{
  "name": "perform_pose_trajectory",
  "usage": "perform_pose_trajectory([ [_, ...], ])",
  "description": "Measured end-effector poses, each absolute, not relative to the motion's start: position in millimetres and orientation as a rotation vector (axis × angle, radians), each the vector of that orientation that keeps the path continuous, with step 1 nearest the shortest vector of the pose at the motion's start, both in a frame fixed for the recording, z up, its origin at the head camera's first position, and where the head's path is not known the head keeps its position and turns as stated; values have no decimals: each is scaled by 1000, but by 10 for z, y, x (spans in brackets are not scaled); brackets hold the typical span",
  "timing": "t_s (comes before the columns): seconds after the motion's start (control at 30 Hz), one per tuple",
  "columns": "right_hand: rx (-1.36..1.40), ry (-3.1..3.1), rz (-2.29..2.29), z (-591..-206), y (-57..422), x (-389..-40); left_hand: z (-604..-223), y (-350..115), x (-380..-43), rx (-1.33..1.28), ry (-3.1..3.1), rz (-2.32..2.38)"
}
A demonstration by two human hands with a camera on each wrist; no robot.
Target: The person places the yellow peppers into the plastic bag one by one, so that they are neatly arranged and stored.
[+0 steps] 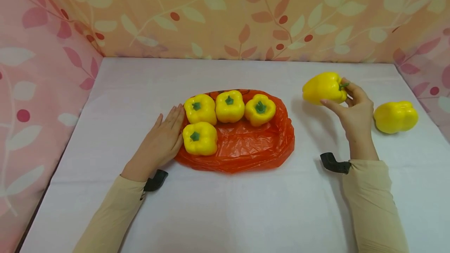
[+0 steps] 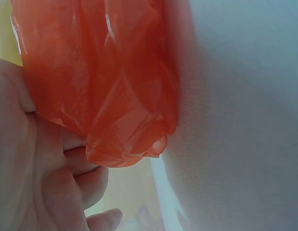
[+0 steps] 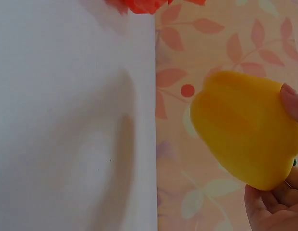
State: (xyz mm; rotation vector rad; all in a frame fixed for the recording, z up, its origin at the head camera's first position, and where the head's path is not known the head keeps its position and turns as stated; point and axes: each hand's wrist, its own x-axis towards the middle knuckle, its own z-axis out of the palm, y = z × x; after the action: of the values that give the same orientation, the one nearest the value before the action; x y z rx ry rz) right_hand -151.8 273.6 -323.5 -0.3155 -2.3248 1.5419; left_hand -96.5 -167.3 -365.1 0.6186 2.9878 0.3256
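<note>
My right hand [image 1: 355, 108] grips a yellow bell pepper [image 1: 324, 88] by its stem end, thumb on the near side and fingers behind. The pepper is held in the air on its side, with its shadow on the white cloth; the right wrist view shows the same pepper [image 3: 245, 127] up close. My left hand [image 1: 163, 138] lies with straight fingers against the left side of a red plastic bag [image 1: 246, 141]. In the left wrist view the bag's crinkled wall [image 2: 124, 96] covers part of the fingers. Several yellow peppers [image 1: 230, 106] sit in the bag, stems up.
Another yellow pepper [image 1: 396, 117] lies on its side on the white tablecloth [image 1: 225, 210], right of my right hand. Leaf-patterned fabric [image 1: 228, 15] rises behind the table and along both sides. Black wrist mounts [image 1: 335, 163] stick out by each sleeve.
</note>
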Motion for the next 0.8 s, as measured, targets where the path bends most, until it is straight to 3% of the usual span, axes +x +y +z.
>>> perform_pose_trajectory([
  [0.8,280,-2346,1457,-3042,2306,-1077,-3652,-1673,-971,624,2978,299],
])
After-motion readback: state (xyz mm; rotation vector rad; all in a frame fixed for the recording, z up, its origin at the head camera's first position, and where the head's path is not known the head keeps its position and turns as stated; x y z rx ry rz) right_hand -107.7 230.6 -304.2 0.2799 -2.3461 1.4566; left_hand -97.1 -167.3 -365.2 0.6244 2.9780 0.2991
